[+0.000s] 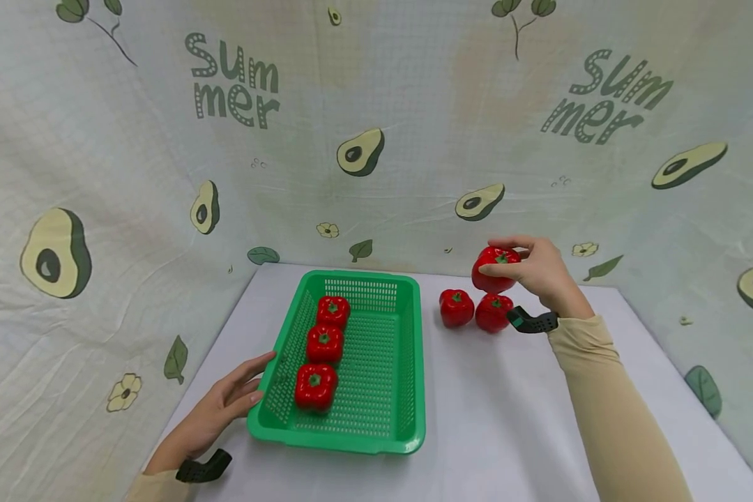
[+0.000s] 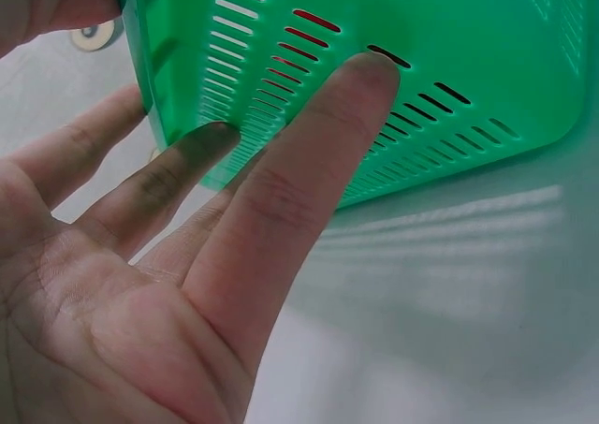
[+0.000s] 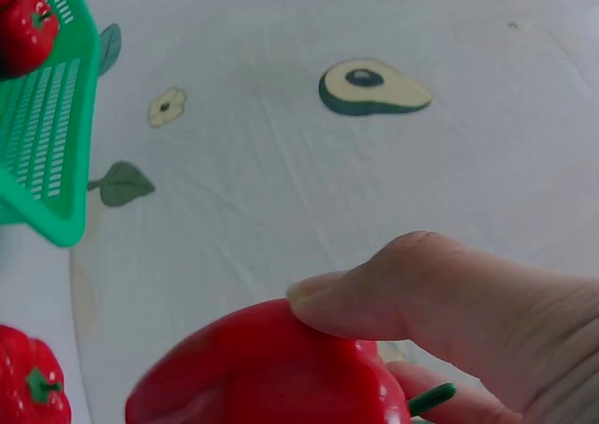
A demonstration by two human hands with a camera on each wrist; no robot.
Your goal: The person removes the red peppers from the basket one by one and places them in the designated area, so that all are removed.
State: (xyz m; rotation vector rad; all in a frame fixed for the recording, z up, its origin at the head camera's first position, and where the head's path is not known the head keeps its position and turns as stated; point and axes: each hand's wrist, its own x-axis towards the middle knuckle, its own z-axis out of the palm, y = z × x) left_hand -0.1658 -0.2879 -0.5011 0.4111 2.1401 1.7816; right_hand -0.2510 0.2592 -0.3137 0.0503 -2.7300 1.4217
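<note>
Six peppers (image 1: 489, 282) show together only from the head; right hand (image 1: 542, 268) grips one, left hand (image 1: 216, 408), uncurled, touches basket (image 1: 417, 355).

Just right of the left fingers (image 1: 257, 364), which touch it, the basket (image 1: 376, 362) stands on the surface (image 1: 477, 404), with three peppers (image 1: 325, 344) in a front-to-back row along the side nearest those fingers. Held above the surface in the right fingers (image 1: 517, 242) is one pepper (image 1: 488, 258); below them lies a second pepper (image 1: 494, 313), with a third pepper (image 1: 457, 308) just to its left, both right of the basket. The cloth (image 1: 414, 90) hangs behind the right fingers.
</note>
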